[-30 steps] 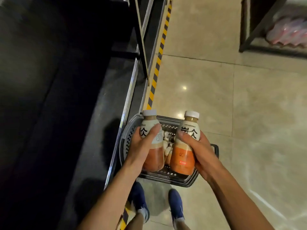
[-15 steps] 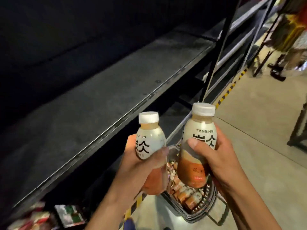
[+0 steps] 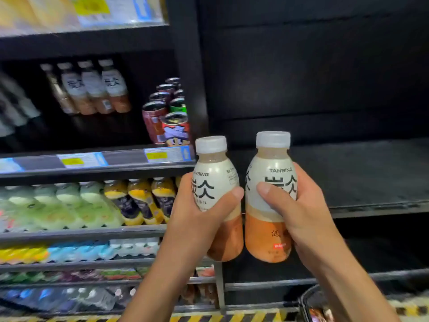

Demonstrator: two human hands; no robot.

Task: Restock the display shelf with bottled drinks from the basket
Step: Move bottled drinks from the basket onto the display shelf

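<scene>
My left hand (image 3: 197, 219) grips a white-capped bottle (image 3: 214, 180) of orange drink with a cream label. My right hand (image 3: 299, 212) grips a second bottle of the same kind (image 3: 270, 182). Both bottles stand upright, side by side, in front of the black display shelf (image 3: 362, 173), whose right bay is bare. Several matching bottles (image 3: 92, 87) stand in a row on the upper left shelf. A corner of the dark basket (image 3: 311, 303) shows at the bottom right, behind my right forearm.
Dark cans (image 3: 167, 112) stand right of the matching bottles. Lower left shelves hold green and yellow-capped bottles (image 3: 92, 205) and blue packs (image 3: 81, 249). A black upright post (image 3: 188, 77) divides the bays. Yellow-black floor tape (image 3: 209, 318) runs along the shelf base.
Both hands have lifted the two bottles out of the basket to shelf height. The view has swung up from the floor to face the shelves.
</scene>
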